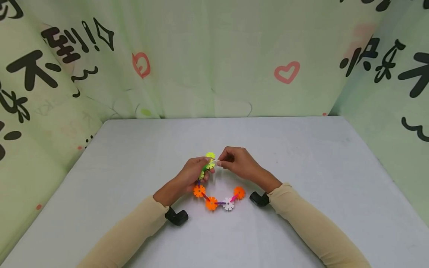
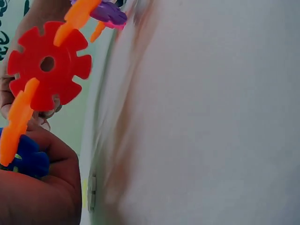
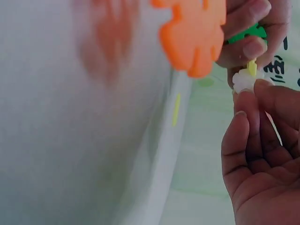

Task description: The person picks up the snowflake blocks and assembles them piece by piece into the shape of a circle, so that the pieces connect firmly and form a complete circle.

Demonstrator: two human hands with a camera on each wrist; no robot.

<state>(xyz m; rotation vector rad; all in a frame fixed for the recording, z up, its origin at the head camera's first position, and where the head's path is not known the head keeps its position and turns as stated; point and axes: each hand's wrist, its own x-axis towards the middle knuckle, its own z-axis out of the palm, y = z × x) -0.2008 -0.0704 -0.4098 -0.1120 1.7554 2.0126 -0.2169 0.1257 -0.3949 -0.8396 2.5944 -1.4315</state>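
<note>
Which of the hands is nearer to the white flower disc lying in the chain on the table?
Left. The left hand holds the chain just up-left of the white disc; the right hand is raised farther behind it.

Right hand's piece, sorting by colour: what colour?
White, pinched by the right hand; right wrist view.

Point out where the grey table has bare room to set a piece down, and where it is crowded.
Bare: the far stretch of the table before the printed backdrop, and both side strips beside the sleeves. Crowded: the near centre, where the left hand and right hand meet over the snowflake-disc chain, with black wrist cameras flanking it.
</note>
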